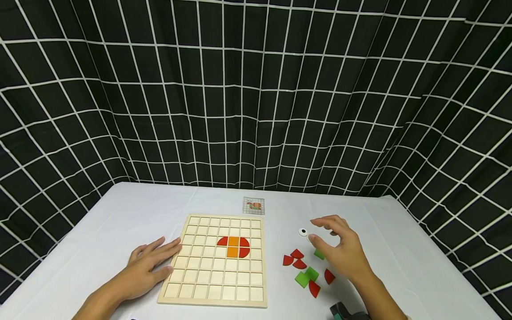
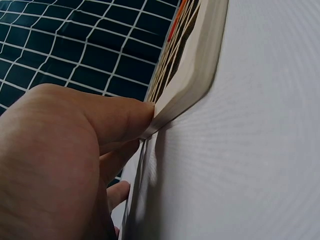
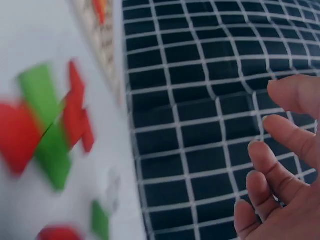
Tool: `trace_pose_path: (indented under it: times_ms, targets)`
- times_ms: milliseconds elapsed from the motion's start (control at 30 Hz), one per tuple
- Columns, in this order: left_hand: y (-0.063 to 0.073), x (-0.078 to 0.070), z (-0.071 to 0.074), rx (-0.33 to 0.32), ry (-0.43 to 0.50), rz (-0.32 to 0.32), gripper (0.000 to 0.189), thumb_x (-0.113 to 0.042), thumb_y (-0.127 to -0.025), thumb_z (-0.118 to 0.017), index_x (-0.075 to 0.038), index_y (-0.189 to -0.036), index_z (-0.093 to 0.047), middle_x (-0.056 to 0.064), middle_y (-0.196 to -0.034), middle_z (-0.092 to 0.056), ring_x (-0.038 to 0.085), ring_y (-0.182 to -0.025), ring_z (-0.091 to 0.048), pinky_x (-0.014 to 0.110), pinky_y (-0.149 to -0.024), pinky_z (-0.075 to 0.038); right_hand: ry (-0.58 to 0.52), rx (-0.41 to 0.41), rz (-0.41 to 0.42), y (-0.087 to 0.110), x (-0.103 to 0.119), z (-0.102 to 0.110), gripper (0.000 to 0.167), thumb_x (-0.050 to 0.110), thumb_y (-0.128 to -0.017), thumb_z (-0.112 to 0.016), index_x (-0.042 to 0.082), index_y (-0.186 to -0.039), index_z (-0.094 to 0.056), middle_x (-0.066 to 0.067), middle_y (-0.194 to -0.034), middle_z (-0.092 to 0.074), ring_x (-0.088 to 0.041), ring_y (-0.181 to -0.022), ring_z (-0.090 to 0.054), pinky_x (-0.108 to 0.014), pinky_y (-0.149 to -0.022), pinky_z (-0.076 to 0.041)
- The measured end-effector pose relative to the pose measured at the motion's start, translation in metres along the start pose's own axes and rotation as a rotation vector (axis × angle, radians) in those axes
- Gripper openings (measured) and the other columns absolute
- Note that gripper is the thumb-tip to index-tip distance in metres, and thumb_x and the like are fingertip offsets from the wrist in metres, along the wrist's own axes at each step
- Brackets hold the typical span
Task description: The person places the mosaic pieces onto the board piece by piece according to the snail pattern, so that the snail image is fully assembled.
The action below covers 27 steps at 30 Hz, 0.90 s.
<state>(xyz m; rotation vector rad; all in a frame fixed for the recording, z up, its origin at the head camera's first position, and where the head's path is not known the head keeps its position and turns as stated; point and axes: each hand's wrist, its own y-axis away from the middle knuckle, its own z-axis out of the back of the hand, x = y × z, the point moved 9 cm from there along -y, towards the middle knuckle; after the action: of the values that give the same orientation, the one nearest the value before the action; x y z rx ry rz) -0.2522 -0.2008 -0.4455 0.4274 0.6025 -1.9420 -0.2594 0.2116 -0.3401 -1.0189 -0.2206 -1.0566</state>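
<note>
A wooden grid board [image 1: 210, 278] lies on the table, bearing red quarter-circle pieces [image 1: 245, 252] and orange square pieces [image 1: 233, 241]. My left hand [image 1: 146, 269] rests with extended fingers along its left edge; in the left wrist view the thumb [image 2: 125, 117] touches the rim. Over the loose pieces at the right hovers my right hand [image 1: 344, 249], thumb and fingers spread apart with nothing between them. Just left of its fingertips lies a round white eye piece [image 1: 302, 232] with a black dot. Below are loose red quarter-circles [image 1: 300, 264] and green squares [image 1: 302, 279], one partly hidden by the hand.
A small picture card [image 1: 254, 206] of a coloured figure on a grid lies behind the board. White cloth covers the table [image 1: 340, 206]. A black curtain with white grid lines [image 1: 248, 98] surrounds the back and sides. Something dark [image 1: 344, 312] shows by the right wrist.
</note>
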Motion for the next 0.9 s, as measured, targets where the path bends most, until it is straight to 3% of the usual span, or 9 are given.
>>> trace_pose_path:
  times_ms: [200, 533, 767, 900]
  targets:
    - [0.000, 0.000, -0.001, 0.003, -0.004, -0.005, 0.045, -0.025, -0.094, -0.061, -0.012, -0.137, -0.056, 0.001, -0.147, -0.043, 0.040, -0.137, -0.024, 0.063, -0.101, -0.007, 0.049, 0.017, -0.042, 0.020, -0.020, 0.006, 0.032, 0.006, -0.078, -0.080, 0.020, -0.105, -0.072, 0.011, -0.100, -0.064, -0.012, -0.092, -0.050, -0.026, -0.077, -0.041]
    - [0.000, 0.001, -0.001, 0.009, -0.010, 0.014, 0.046, -0.028, -0.095, -0.060, -0.013, -0.138, -0.055, 0.000, -0.148, -0.042, 0.040, -0.138, -0.023, 0.062, -0.102, -0.007, 0.054, 0.158, -0.023, 0.038, -0.038, -0.006, 0.024, 0.008, -0.075, -0.083, 0.019, -0.092, -0.071, 0.010, -0.094, -0.064, -0.007, -0.093, -0.051, -0.041, -0.075, -0.046]
    - [0.000, 0.000, 0.001, -0.004, -0.008, -0.009, 0.045, -0.028, -0.096, -0.060, -0.014, -0.138, -0.055, 0.000, -0.148, -0.043, 0.040, -0.137, -0.024, 0.062, -0.101, -0.008, 0.065, 0.219, 0.127, 0.047, -0.031, -0.015, 0.030, 0.012, -0.069, -0.087, 0.026, -0.083, -0.064, 0.014, -0.086, -0.060, -0.010, -0.085, -0.048, -0.028, -0.073, -0.043]
    - [0.001, 0.000, 0.000, -0.001, -0.003, -0.009, 0.045, -0.027, -0.096, -0.060, -0.012, -0.138, -0.055, 0.001, -0.147, -0.043, 0.041, -0.137, -0.025, 0.063, -0.101, -0.008, 0.130, 0.295, 0.102, 0.057, -0.035, -0.022, 0.030, 0.031, -0.069, -0.088, 0.033, -0.077, -0.060, 0.020, -0.081, -0.054, -0.005, -0.081, -0.044, -0.023, -0.066, -0.040]
